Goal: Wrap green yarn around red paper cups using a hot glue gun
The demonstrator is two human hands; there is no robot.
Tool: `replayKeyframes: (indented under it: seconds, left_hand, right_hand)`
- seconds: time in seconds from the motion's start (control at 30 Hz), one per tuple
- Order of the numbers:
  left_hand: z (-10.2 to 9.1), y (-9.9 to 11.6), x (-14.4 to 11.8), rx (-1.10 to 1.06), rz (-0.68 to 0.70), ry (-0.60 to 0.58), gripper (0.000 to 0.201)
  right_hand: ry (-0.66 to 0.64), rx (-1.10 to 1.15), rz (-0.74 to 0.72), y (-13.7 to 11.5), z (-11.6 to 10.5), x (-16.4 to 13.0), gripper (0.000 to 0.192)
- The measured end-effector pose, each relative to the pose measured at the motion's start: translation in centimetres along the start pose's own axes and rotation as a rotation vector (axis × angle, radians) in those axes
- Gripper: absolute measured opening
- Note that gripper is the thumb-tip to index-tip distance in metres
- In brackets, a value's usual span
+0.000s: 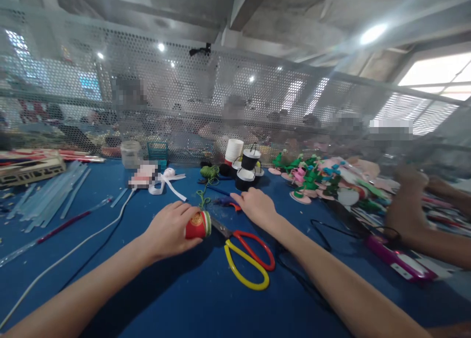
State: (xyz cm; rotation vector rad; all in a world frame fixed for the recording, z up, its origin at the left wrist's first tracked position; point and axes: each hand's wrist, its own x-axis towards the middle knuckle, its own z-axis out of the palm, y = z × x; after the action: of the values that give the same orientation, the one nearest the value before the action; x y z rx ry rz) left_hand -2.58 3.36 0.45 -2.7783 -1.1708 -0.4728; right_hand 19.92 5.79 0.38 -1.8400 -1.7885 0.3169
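Note:
My left hand (172, 230) is wrapped round the side of a small red paper cup (196, 226) with a gold print, tipped on its side. Green yarn (202, 198) runs from near the cup's rim back to a green ball of yarn (209, 172). My right hand (255, 206) is over the middle of the table with its fingers curled; what they hold, if anything, is hidden. Beside its fingertips lie a thin blue stick (220, 191) and a dark blue tool with an orange part (234, 207). Scissors (252, 259) with one red and one yellow handle rest between my arms.
White stacked cups (234, 150) and small black buckets (246, 177) stand at the back. Green and pink craft pieces (311, 176) crowd the right, near a purple power strip (401, 259) and another person's arm (408, 220). Translucent sticks (51, 195) and a white cord (81, 246) lie left.

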Motion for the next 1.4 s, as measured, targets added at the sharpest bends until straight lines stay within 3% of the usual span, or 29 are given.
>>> replayKeyframes:
  seconds: [0.13,0.3,0.43,0.53,0.77,0.93,1.13,1.4]
  left_hand:
    - [0.3,0.3,-0.4,0.004,0.103,0.075,0.046]
    - [0.7,0.9,-0.9,0.004,0.207,0.123,0.048]
    - [0.8,1.3,-0.9,0.015,0.282,0.102,0.046]
    - [0.9,1.4,-0.9,0.024,0.297,0.134,0.046]
    - [1.1,1.4,-1.0,0.053,0.268,0.111,0.055]
    - [1.2,1.4,-0.9,-0.005,0.21,0.077,0.059]
    - [0.6,1.5,-0.8,-0.097,0.164,-0.011,0.046]
    - [0.7,1.4,-0.7,-0.189,0.184,-0.074,0.048]
  right_hand:
    - [-0.217,0.186,-0.125,-3.2,-0.2,-1.8,0.05]
    - [-0.439,0.632,0.012,-3.7,2.0,-3.5,0.064]
    - [-0.567,1.101,0.103,-3.0,3.4,-4.2,0.051]
    - [-0.516,1.246,0.162,-2.9,3.8,-4.4,0.034]
    - [-0.404,1.323,0.225,-3.3,3.8,-4.4,0.028]
    - [-0.294,1.269,0.171,-3.1,3.4,-4.2,0.028]
    - [-0.095,1.055,-0.009,-2.9,2.6,-4.0,0.026]
    - [-0.031,0.896,-0.145,-2.8,2.2,-4.1,0.024]
